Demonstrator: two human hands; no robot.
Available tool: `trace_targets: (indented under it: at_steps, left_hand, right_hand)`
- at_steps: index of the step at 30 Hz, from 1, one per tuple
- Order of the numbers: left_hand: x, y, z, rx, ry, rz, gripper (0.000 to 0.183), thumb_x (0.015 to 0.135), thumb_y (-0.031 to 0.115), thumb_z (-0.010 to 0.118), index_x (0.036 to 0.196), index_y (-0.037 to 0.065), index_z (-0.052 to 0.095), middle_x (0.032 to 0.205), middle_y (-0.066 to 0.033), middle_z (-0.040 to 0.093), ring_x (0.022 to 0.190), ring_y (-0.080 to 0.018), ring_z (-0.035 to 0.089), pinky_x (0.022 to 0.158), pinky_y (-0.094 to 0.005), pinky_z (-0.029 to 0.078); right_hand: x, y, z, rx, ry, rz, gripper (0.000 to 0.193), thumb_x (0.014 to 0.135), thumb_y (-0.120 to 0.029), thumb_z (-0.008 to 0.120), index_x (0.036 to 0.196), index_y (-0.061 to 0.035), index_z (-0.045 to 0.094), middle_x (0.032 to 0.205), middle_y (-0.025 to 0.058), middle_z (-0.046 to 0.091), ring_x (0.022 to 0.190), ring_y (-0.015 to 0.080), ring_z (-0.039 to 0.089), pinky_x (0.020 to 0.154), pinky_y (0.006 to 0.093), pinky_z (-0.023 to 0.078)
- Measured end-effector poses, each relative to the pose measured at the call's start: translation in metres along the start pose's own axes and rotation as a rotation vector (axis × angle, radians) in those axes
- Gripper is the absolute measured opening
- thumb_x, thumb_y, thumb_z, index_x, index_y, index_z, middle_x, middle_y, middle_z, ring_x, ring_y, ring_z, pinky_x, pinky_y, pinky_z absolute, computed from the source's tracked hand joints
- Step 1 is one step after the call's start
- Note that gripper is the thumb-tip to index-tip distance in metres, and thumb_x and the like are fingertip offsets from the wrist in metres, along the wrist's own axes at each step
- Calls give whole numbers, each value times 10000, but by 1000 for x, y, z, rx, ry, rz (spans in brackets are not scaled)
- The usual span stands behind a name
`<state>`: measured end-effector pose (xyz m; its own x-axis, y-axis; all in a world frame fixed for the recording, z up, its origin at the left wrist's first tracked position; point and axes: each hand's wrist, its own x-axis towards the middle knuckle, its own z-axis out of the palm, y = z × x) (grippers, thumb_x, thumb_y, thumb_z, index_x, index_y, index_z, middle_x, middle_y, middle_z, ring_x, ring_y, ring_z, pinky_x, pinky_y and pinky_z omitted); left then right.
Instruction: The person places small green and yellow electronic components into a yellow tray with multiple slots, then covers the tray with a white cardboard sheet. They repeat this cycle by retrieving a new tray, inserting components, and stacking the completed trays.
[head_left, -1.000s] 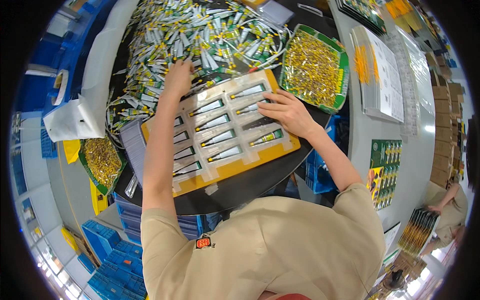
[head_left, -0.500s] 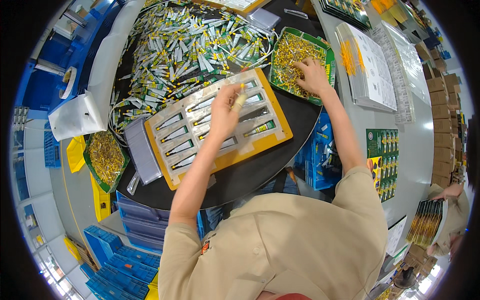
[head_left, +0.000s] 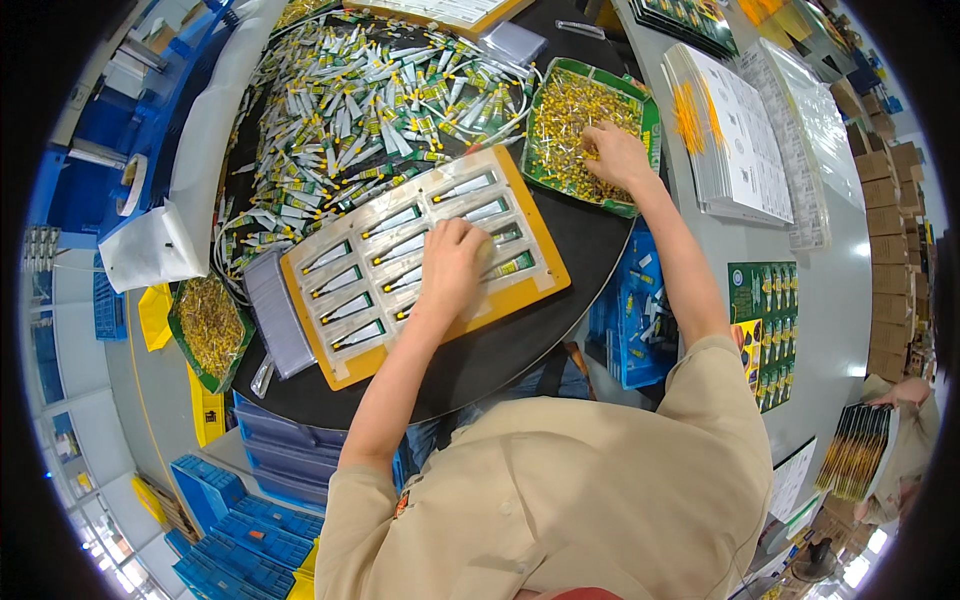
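Head view: at far left, blue crates (head_left: 255,535) are standing near the floor, below a white bag (head_left: 148,245). Yellow-tipped pieces are filling a small green box (head_left: 233,366), and clear plastic shells (head_left: 275,312) are resting just beside it. A round-edged black table (head_left: 520,338) is bearing a broad heap of tubes (head_left: 370,95). In front of the heap, an orange-rimmed tray (head_left: 352,370) is lying aslant, single tubes occupying its slots. The left hand (head_left: 455,262) is reaching over the tray's right part, fingers curled narrow; whether it is gripping anything cannot be told. The right hand (head_left: 612,152) is dipping into a larger green box (head_left: 651,125) of yellow-tipped pieces, fingertips drawn close; their hold is hidden. Below, a blue bin (head_left: 640,372) is standing. A grey table (head_left: 835,315) is supporting stacked papers (head_left: 745,140) and a green card (head_left: 744,290). At far right, cardboard boxes (head_left: 890,280) are rising in piles; another person (head_left: 912,445) is holding cards.
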<state>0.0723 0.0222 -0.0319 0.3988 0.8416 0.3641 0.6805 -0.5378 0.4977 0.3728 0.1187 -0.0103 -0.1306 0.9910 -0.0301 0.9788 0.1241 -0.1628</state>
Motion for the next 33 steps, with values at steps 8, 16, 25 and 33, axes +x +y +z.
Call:
trace_targets:
  at_steps: [8,16,25,33]
  left_hand:
    - [13,20,-17,21,-119,-12,276,763,164,693,1002,97,571,980,-78,541,957,-299,487,829,-412,353]
    - [37,6,-29,-16,-376,-68,214,780,103,683,955,101,560,967,-77,539,972,-297,483,841,-404,353]
    - [185,62,73,-270,97,349,724,719,180,755,1348,38,426,1267,-182,524,1215,-362,470,1051,-465,344]
    - [179,29,95,-10,-119,198,666,721,165,702,1333,58,461,1265,-187,502,1211,-357,450,1057,-492,324]
  right_hand:
    - [-9,4,4,23,80,-64,237,759,-160,683,981,-117,612,931,103,582,909,298,614,768,420,510]
    - [-10,28,-29,441,191,-90,254,739,-58,661,992,-48,644,891,147,623,821,322,615,740,402,494]
    - [-2,9,-61,366,228,-220,147,752,-11,665,892,-17,711,907,127,671,841,294,653,744,334,512]
    - [-1,27,-78,460,158,18,172,772,-14,697,940,-24,728,915,96,680,828,224,664,731,309,516]
